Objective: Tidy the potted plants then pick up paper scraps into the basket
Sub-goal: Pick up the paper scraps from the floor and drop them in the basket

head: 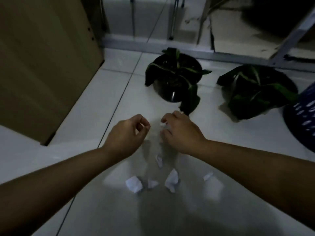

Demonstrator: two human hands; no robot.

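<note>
Two black potted plants stand on the white tiled floor, one [175,77] in the middle and one [257,92] to its right. A blue perforated basket [301,114] shows at the right edge. Several white paper scraps lie on the floor near me, among them a crumpled one [133,183], a pointed one [172,182] and a small one [159,160]. My right hand [180,133] reaches down just below the middle pot, its fingers pinching a small white scrap [162,124]. My left hand [129,133] hovers beside it, fingers curled with nothing visible inside.
A large cardboard box [44,65] stands at the left on the floor. Metal chair or table legs [172,19] and a slanted metal frame [288,40] stand behind the plants. The room is dim.
</note>
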